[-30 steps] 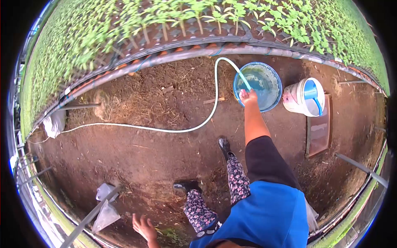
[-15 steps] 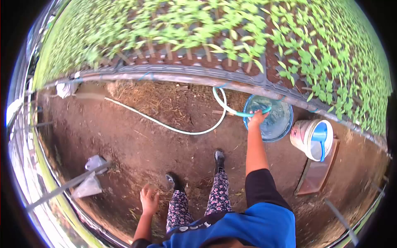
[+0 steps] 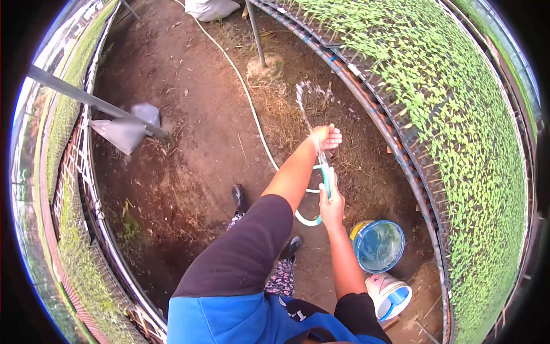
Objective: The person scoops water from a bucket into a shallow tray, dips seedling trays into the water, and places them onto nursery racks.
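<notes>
My right hand (image 3: 332, 207) is wrapped round the green-and-white hose (image 3: 327, 179) near its end, which points away from me. Water (image 3: 304, 106) streams out of the hose, runs over my left wrist and splashes up beyond it. My left hand (image 3: 327, 138) sits in front of the hose end, bent to the right with its fingers curled in and no object visible in it. Below my right hand the hose makes a loop. To the right of my right forearm stands a blue-rimmed bucket (image 3: 379, 246) holding water.
A white bucket (image 3: 382, 282) with a blue dipper (image 3: 394, 303) inside stands nearer me. Seedling trays (image 3: 458, 155) line the right on a pipe-edged bench (image 3: 401, 149). A metal post (image 3: 255, 34) and white sack (image 3: 211, 9) are ahead; plastic bags (image 3: 127, 129) are at left.
My right hand has lifted the hose end out of the blue-rimmed bucket. My left hand has come across from the left into the water stream. The view has turned left.
</notes>
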`<state>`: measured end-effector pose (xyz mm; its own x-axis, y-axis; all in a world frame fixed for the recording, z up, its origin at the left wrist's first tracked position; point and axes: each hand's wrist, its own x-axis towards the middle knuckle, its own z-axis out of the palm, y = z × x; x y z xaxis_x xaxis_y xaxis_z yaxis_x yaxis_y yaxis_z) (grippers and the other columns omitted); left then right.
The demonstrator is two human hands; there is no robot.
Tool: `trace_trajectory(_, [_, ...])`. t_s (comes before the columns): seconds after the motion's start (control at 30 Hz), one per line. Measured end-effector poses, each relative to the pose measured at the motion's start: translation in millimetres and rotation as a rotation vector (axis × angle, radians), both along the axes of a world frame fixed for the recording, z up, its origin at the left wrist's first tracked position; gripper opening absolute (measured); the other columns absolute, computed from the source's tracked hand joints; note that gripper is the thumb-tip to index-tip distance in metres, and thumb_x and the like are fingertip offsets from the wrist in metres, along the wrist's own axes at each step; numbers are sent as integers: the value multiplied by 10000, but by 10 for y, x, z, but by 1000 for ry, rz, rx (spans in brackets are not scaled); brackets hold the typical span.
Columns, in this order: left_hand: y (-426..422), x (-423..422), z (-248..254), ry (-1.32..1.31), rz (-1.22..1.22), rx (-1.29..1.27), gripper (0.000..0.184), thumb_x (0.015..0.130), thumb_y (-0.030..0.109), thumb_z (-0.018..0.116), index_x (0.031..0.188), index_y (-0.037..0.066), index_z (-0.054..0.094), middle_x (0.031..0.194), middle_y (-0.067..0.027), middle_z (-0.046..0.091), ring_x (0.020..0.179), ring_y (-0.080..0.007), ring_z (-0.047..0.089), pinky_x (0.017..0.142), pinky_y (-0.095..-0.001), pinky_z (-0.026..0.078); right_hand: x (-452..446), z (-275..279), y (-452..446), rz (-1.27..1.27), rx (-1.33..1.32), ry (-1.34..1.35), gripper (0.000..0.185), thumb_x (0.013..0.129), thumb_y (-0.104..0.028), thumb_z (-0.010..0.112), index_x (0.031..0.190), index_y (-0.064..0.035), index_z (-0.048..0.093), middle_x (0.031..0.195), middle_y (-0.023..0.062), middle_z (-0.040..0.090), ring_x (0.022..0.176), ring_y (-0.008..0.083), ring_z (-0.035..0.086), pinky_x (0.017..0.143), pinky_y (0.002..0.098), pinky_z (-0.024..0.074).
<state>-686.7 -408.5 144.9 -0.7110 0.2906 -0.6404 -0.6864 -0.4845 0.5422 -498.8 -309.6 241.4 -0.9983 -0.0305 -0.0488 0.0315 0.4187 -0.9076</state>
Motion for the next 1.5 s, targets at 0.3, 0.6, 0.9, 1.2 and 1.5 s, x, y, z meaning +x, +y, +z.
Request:
trace_trajectory(0.3, [-926, -1062, 149, 301, 96, -527, 244, 832, 312, 428, 702, 109, 468, 564, 23, 443, 465, -87, 374, 420, -241, 313, -1065, 178, -1174, -83, 115, -168, 523, 801, -111, 490, 1274, -149, 271, 731, 135, 558, 522, 164, 506, 499, 289, 433])
trace_trajectory(0.6, [-1521, -941, 666, 176, -257, 8, 327, 841, 383, 413, 901, 68, 475, 803, -49, 529, 695, -147, 509, 592, -285, 434, -2197, -12, -1805, -342, -448, -373, 446, 865, -218, 398, 1287, -182, 257, 770, 16, 530, 638, 90, 511, 551, 238, 438])
trace_trajectory(0.9, [-1675, -745, 355, 525, -527, -436, 195, 857, 199, 394, 928, 28, 452, 711, -45, 546, 595, -101, 508, 566, -245, 428, -3336, -474, -1392, -193, -328, -464, 199, 787, -135, 479, 932, -25, 562, 729, 38, 584, 581, 114, 520, 542, 243, 416])
trace_trajectory(1.2, [-1613, -808, 663, 452, -525, -436, 159, 853, 156, 394, 918, 24, 453, 683, -42, 526, 601, -107, 505, 584, -247, 428, -3738, -670, -1417, 456, 1019, -307, 204, 669, -23, 442, 799, -9, 599, 846, 223, 557, 804, 353, 552, 708, 397, 453])
trace_trajectory(1.5, [-1367, -1498, 713, -22, 7, -212, 246, 830, 159, 438, 1051, 101, 347, 649, -64, 471, 534, -157, 479, 415, -288, 423, -3017, -441, -1422, -242, -755, -712, 482, 805, -475, 422, 1081, -80, 421, 835, 4, 503, 681, 105, 456, 662, 296, 399])
